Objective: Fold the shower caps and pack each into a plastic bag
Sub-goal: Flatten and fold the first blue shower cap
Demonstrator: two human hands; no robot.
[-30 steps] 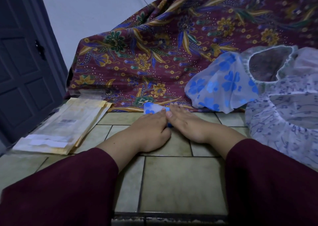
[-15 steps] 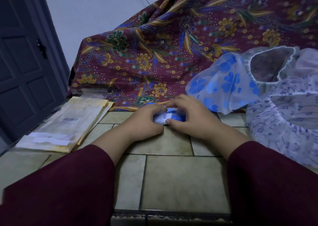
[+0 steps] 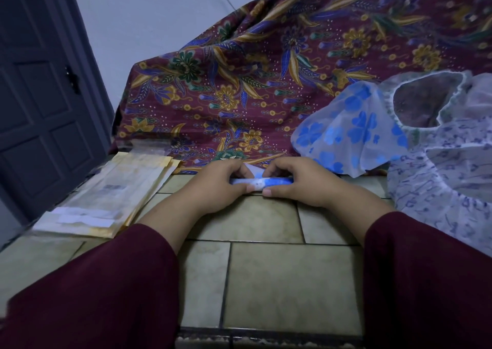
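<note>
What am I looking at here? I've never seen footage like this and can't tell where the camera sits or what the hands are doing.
There is no machine: a person wears one camera on the head, looking forward and down, so you see their own arms in dark red sleeves. The left hand and right hand together pinch a folded shower cap, white with blue flowers, rolled into a narrow strip just above the tiled floor. To the left lies a stack of plastic bags for packing. To the right wait unfolded shower caps: a blue-flowered one and a white one with small purple print. Behind hangs a patterned maroon cloth, and a dark door stands at the far left.
</note>
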